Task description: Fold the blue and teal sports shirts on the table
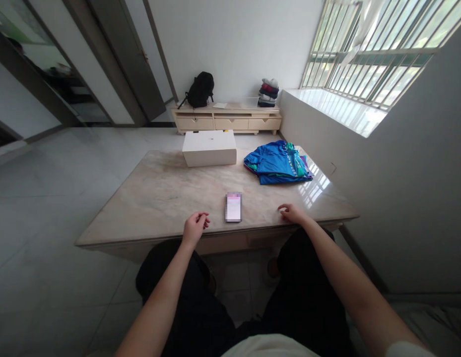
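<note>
Over the front edge of the table (159, 191) is my left hand (195, 226), its fingers loosely bent and a little apart, with nothing in them. My right hand (292, 213) rests at the same edge farther right, the index finger stretched out and the others bent; it holds nothing. Between the two hands a phone (233, 207) lies flat with its screen lit, its display blurred out by pixels. Neither hand touches it. Beyond my right hand lies a pile of folded blue shirts (275, 162), with green and purple showing.
A closed white box (210, 148) stands at the table's back. Behind it, a low wooden cabinet (230, 124) carries a black backpack (201, 90) and a stack of folded clothes (268, 93). A wall and barred window (367, 54) are on the right; a person is partly visible through a doorway, far left.
</note>
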Motion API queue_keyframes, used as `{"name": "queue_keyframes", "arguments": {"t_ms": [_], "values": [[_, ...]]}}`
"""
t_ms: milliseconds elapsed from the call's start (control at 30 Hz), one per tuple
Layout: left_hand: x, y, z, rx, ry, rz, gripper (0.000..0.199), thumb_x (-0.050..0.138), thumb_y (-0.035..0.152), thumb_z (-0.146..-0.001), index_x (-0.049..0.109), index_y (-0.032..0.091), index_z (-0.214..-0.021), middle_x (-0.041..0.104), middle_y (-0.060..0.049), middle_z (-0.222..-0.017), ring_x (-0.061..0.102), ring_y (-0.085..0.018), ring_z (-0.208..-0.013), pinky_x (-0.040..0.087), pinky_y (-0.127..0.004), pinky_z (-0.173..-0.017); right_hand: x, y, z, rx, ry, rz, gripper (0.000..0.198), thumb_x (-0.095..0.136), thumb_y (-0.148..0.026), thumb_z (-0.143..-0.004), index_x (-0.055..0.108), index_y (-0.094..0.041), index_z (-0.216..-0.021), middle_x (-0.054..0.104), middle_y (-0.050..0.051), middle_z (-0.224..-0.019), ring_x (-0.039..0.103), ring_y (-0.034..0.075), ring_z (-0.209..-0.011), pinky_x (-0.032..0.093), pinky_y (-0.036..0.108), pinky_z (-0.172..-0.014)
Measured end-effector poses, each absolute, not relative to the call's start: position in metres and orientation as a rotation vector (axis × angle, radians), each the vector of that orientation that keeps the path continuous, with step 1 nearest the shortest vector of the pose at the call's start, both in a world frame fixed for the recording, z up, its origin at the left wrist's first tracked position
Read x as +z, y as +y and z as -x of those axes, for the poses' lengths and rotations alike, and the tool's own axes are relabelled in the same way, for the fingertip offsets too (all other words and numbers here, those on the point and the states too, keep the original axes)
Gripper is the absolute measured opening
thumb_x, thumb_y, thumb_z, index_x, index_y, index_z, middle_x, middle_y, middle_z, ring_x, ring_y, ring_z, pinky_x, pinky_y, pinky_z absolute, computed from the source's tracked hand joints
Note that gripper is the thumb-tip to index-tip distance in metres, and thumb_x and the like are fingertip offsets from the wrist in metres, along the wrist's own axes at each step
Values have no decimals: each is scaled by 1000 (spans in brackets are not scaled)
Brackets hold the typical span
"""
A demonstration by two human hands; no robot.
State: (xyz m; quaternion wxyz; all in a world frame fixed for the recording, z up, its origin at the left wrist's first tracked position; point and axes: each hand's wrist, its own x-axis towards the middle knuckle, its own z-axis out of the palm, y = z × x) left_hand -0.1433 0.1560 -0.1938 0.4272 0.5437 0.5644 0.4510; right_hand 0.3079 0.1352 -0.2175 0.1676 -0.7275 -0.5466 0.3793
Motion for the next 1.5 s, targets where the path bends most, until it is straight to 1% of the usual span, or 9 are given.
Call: {"name": "queue_keyframes", "arguments": {"t_ms": [267,400,533,667,833,967,1167,1333,1500], "values": [[-211,163,105,1074,1453,-1471,27,69,34,-80,71,17,-101,73,-14,-110,69,-24,-95,55,-36,-86,-214,152,-261,1025,-1754,2063,31,61,-22,-97,69,-14,-126,74,5,-81,67,11,-63,50,21,-63],[-225,170,89,997,1456,-1417,38,71,29,-83,66,15,-117,66,-20,-133,67,-29,-117,54,-38,-95,-214,164,-234,845,-1856,2086,33,64,-34,-99,67,-14,-126,73,8,-103,70,16,-85,57,33,-83],[-228,170,81,956,1441,-1421,44,75,30,-82,65,15,-122,61,-22,-141,61,-33,-128,53,-42,-100,-210,181,-218,522,-1892,2173,39,59,-21,-97,65,-14,-135,67,17,-126,66,25,-113,51,39,-103],[-224,165,86,952,1426,-1445,39,72,31,-83,68,16,-119,65,-20,-134,60,-34,-130,51,-44,-104,-199,215,-232,128,-1880,2248,69,49,-10,-95,36,-21,-162,36,22,-162,35,41,-149,33,57,-118],[-229,167,88,977,1399,-1412,39,70,37,-83,69,19,-118,67,-16,-132,61,-33,-129,53,-42,-99,-195,276,-282,-178,-1908,2343,78,47,-11,-96,21,-24,-168,12,16,-173,5,45,-158,7,74,-120],[-233,175,82,936,1335,-1353,44,71,42,-80,70,20,-118,66,-17,-132,60,-33,-127,56,-39,-89,-204,312,-316,-329,-2012,2355,77,42,-10,-96,19,-26,-168,10,15,-174,5,43,-159,5,76,-119],[-218,180,79,754,1246,-1305,48,65,50,-82,69,19,-119,69,-14,-124,64,-30,-117,54,-38,-92,-211,339,-342,-432,-2204,2259,87,40,-6,-92,4,-26,-169,7,11,-175,12,40,-158,21,71,-119],[-200,176,85,642,1227,-1312,48,58,52,-87,69,16,-117,70,-14,-121,66,-30,-113,52,-40,-96,-211,357,-352,-370,-2270,2250,82,45,-8,-92,19,-25,-168,22,16,-171,27,41,-152,32,67,-116],[-194,175,84,621,1179,-1303,43,58,51,-90,69,17,-113,73,-12,-118,68,-28,-107,52,-38,-94,-205,377,-351,-264,-2214,2286,74,44,-5,-92,36,-24,-163,46,19,-156,55,32,-132,48,45,-106]]}}
